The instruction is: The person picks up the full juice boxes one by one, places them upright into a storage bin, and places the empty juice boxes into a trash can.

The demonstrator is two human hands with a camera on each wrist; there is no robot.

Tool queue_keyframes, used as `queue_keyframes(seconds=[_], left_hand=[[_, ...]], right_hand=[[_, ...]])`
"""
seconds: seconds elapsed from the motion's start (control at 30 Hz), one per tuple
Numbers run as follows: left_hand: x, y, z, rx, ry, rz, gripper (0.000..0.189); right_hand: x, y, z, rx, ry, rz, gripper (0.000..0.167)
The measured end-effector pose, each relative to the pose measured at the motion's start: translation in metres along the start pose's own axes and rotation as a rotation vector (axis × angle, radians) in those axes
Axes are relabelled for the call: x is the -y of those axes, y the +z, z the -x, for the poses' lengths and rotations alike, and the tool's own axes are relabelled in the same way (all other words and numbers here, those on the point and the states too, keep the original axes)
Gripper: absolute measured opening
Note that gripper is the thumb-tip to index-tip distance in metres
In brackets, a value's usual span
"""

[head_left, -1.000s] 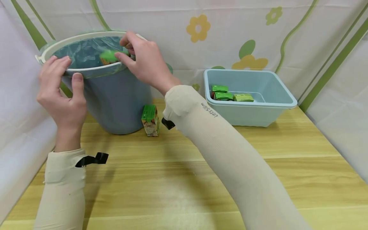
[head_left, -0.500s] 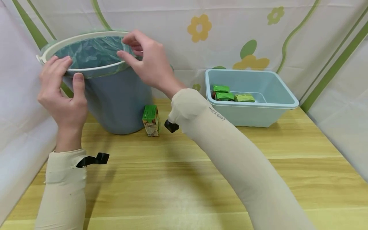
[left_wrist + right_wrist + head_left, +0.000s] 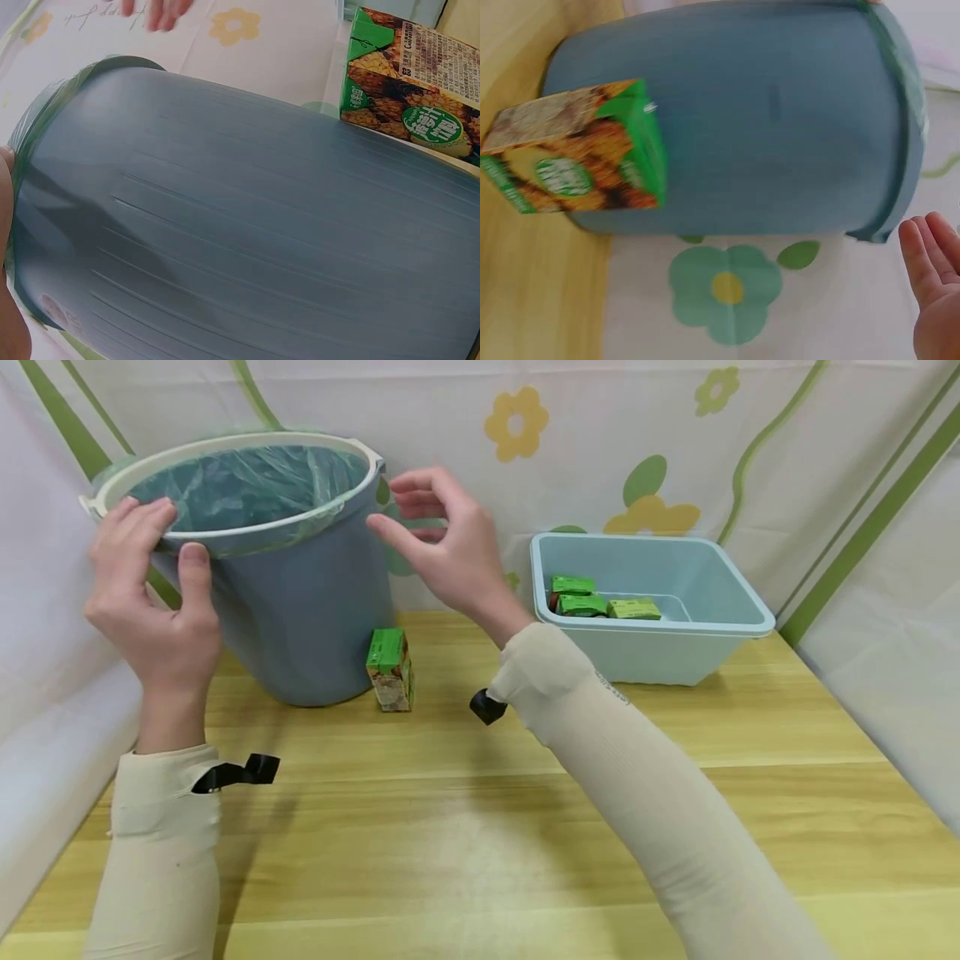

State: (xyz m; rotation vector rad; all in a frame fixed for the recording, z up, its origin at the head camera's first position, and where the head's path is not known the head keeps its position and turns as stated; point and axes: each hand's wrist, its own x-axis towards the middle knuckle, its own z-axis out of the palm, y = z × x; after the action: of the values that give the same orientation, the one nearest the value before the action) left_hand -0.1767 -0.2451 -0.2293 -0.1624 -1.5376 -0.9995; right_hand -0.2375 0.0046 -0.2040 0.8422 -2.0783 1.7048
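Observation:
In the head view a blue-grey trash bin [image 3: 300, 610] with a white rim stands at the left, lined with a translucent green bag [image 3: 255, 485]. My left hand [image 3: 153, 602] holds its front-left rim, fingers over the edge and thumb against the outside. Nothing is in my right hand [image 3: 453, 543], which hovers right of the bin with fingers apart from the thumb. A juice carton [image 3: 390, 670] with a green top and pineapple pictures stands upright at the bin's lower right side. The bin's bottom is hidden from the head view.
A pale blue plastic basket [image 3: 645, 653] stands on the wooden table [image 3: 420, 843] at the right. Inside at its left lie two green-topped cartons [image 3: 581, 606] and a lighter green one [image 3: 634, 609]. Behind hangs a white flowered cloth [image 3: 450, 410].
My right hand let a green-topped carton drop into the bin, where it is out of sight now. Then the hand moved right, away from the rim. My left hand stayed on the rim.

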Motion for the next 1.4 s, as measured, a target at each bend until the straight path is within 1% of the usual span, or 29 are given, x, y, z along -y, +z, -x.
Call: queue_keyframes(seconds=[0.1, 0.2, 0.33, 0.43, 0.53, 0.63, 0.87, 0.97, 1.23, 1.4], left_hand=[[0.000, 0.000, 0.001, -0.003, -0.001, 0.004, 0.035], [-0.001, 0.001, 0.001, 0.003, 0.000, 0.005, 0.035], [-0.001, 0.002, 0.001, 0.006, 0.003, 0.008, 0.034], [-0.001, 0.003, 0.001, 0.006, 0.004, 0.003, 0.035], [-0.001, 0.002, 0.001, 0.012, 0.005, -0.008, 0.035], [-0.001, 0.002, 0.001, 0.018, 0.003, -0.015, 0.035], [-0.001, 0.001, 0.002, 0.017, 0.000, -0.012, 0.034], [-0.002, 0.001, 0.002, 0.018, -0.001, -0.012, 0.034], [-0.001, 0.001, 0.002, 0.022, -0.001, -0.018, 0.034], [-0.001, 0.001, 0.002, 0.019, 0.002, -0.017, 0.034]], right_hand=[[-0.013, -0.003, 0.009, 0.022, 0.059, 0.010, 0.043], [-0.026, -0.004, 0.018, 0.065, 0.117, 0.033, 0.047], [-0.043, -0.002, 0.031, 0.152, 0.183, 0.102, 0.054], [-0.053, 0.001, 0.039, 0.224, 0.214, 0.142, 0.060], [-0.061, 0.004, 0.046, 0.267, 0.226, 0.155, 0.063], [-0.067, 0.009, 0.052, 0.290, 0.238, 0.180, 0.065], [-0.075, 0.019, 0.062, 0.369, 0.270, 0.255, 0.074], [-0.077, 0.022, 0.065, 0.401, 0.273, 0.276, 0.074], [-0.081, 0.027, 0.071, 0.423, 0.278, 0.254, 0.069], [-0.083, 0.030, 0.072, 0.437, 0.262, 0.265, 0.067]])
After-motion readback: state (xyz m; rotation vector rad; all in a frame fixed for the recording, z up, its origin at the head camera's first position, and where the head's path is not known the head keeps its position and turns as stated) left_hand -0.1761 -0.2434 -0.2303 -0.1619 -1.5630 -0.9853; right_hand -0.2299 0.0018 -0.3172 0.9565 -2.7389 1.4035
